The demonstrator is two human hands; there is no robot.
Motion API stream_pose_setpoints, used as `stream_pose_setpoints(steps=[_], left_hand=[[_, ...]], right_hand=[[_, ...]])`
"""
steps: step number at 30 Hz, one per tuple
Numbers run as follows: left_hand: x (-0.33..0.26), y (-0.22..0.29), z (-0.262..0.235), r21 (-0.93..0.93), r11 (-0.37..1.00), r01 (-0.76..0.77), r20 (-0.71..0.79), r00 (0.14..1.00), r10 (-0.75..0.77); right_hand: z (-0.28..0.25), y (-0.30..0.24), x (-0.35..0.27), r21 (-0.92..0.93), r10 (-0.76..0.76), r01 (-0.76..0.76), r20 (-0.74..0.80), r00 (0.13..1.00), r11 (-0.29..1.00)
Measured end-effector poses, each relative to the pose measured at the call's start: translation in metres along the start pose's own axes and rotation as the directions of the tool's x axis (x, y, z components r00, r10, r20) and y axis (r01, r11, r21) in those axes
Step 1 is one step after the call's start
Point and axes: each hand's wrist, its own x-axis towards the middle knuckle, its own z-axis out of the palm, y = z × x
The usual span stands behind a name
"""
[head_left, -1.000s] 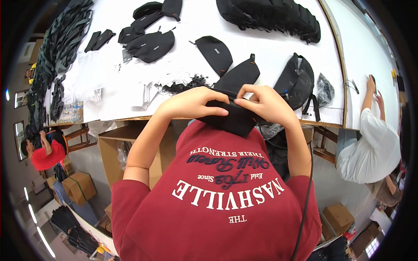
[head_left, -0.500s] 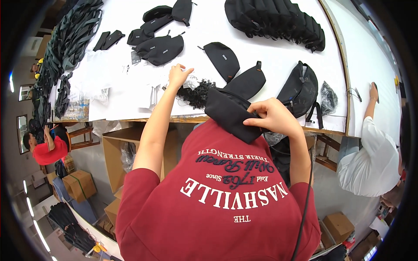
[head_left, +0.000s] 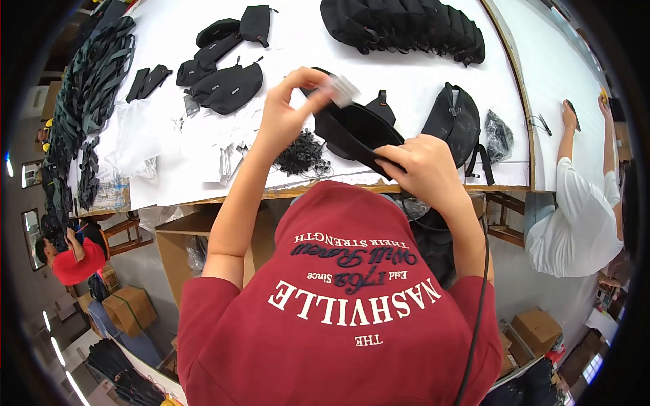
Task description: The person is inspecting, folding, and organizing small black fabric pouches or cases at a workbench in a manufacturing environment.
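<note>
My right hand [head_left: 418,169] grips the near edge of a black waist bag [head_left: 352,128], held just above the white table's front edge [head_left: 203,196]. My left hand [head_left: 288,111] is raised over the bag's far end, pinching a small white tag [head_left: 344,88] between thumb and fingertips. The tag is blurred. A tangle of thin black cords [head_left: 302,154] lies on the table under my left wrist. My red shirt fills the lower half of the view and hides what is below the bag.
Another black waist bag [head_left: 455,122] lies to the right and a row of black bags [head_left: 406,27] at the back. Small black pouches [head_left: 227,88], clear plastic bags [head_left: 135,135] and bundled straps [head_left: 95,74] lie left. A person in white [head_left: 575,210] works at the right.
My left hand let go of the bag, reached to the black cords, and is now lifted over the bag with a white tag. My right hand kept its hold on the bag.
</note>
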Motion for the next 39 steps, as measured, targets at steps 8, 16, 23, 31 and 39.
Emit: stream_pose_setpoints(steps=[8, 16, 23, 31, 39], left_hand=[[-0.015, -0.006, 0.002, -0.303, 0.953, 0.006, -0.39, 0.911, -0.13], [-0.065, -0.022, 0.044, -0.903, 0.146, 0.405, 0.283, 0.814, -0.506], [-0.069, -0.03, 0.034, -0.911, 0.146, 0.386, 0.276, 0.833, -0.48], [-0.064, -0.017, 0.034, -0.914, 0.218, 0.342, 0.226, 0.876, -0.426], [-0.057, 0.007, 0.041, -0.937, 0.24, 0.256, 0.034, 0.746, -0.665]], right_hand=[[-0.009, -0.009, 0.022, -0.035, -0.026, 0.02, -0.193, 0.981, 0.999], [0.012, -0.026, 0.031, 0.568, 0.391, -0.225, -0.187, 0.901, 0.791], [-0.005, -0.023, 0.033, 0.473, 0.373, -0.362, 0.074, 0.925, 0.803], [0.001, -0.032, 0.032, 0.366, 0.451, -0.403, -0.052, 0.891, 0.839], [0.023, -0.036, 0.034, 0.267, 0.293, -0.22, -0.274, 0.916, 0.938]])
